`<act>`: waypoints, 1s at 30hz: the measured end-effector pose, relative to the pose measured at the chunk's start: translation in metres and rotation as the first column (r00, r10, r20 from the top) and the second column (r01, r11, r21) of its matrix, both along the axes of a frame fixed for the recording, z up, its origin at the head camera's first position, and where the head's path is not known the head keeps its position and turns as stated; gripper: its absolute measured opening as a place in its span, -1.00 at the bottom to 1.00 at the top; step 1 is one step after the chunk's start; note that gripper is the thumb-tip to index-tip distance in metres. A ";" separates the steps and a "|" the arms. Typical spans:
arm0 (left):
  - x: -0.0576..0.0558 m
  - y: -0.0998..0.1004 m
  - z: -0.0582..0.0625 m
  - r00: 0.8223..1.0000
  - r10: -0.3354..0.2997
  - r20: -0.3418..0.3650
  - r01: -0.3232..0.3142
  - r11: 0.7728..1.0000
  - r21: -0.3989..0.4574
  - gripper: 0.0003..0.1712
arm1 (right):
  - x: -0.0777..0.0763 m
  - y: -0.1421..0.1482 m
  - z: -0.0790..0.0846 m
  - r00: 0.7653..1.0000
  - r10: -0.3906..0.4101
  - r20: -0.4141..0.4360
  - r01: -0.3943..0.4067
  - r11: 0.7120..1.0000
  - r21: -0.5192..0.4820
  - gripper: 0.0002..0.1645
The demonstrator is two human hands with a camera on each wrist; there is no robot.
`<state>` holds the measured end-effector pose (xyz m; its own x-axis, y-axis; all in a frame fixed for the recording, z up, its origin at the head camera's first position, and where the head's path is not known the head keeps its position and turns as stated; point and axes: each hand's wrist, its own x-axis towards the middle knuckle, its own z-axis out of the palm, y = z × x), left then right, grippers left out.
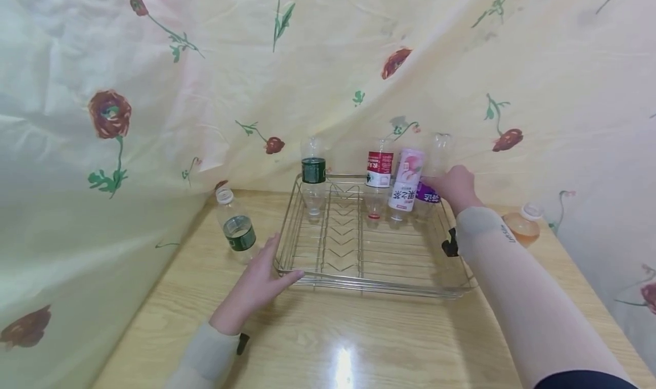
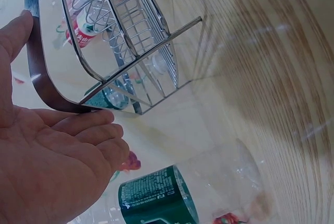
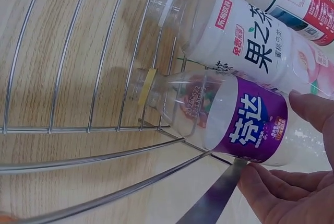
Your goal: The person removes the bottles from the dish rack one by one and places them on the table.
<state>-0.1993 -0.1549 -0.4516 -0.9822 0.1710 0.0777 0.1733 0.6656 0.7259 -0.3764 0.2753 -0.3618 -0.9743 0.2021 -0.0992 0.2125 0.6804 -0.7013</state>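
Observation:
A wire dish rack (image 1: 340, 278) stands on the wooden table. My left hand (image 1: 261, 281) rests against its front left corner, thumb and fingers spread; in the left wrist view, the palm (image 2: 52, 166) lies beside the metal rim. At the back right, my right hand (image 1: 456, 187) holds a clear bottle with a purple label (image 3: 255, 119) between thumb and fingers. That bottle stands cap down in the rack. Beside it, also cap down, are a pink-and-white tea bottle (image 1: 407, 178), a red-and-white labelled bottle (image 1: 379, 170) and a green-labelled bottle (image 1: 314, 171).
Left of the rack, another green-labelled bottle (image 1: 239, 232) stands upright, close to my left hand. A bottle of amber liquid (image 1: 523, 226) stands to the right, partly behind my right forearm. Flowered cloth (image 1: 328, 93) hangs behind and along the sides of the table (image 1: 287, 343).

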 end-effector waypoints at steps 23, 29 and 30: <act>0.001 0.003 0.001 1.000 -0.003 -0.007 0.003 1.000 -0.026 0.26 | 0.000 0.006 -0.006 0.996 -0.017 -0.092 0.010 0.998 -0.068 -0.19; 0.001 0.003 0.002 1.000 0.000 -0.010 -0.001 0.999 -0.037 0.26 | 0.001 0.003 0.004 0.993 -0.017 -0.113 0.013 0.999 -0.033 -0.03; 0.001 0.003 0.003 1.000 0.003 -0.011 -0.004 0.999 -0.039 0.25 | 0.002 0.002 0.006 0.994 -0.015 -0.108 0.011 0.999 -0.038 0.00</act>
<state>-0.1983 -0.1517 -0.4490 -0.9819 0.1707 0.0820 0.1789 0.6943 0.6971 -0.3747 0.2776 -0.3562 -0.9770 0.2132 -0.0009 0.1427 0.6507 -0.7458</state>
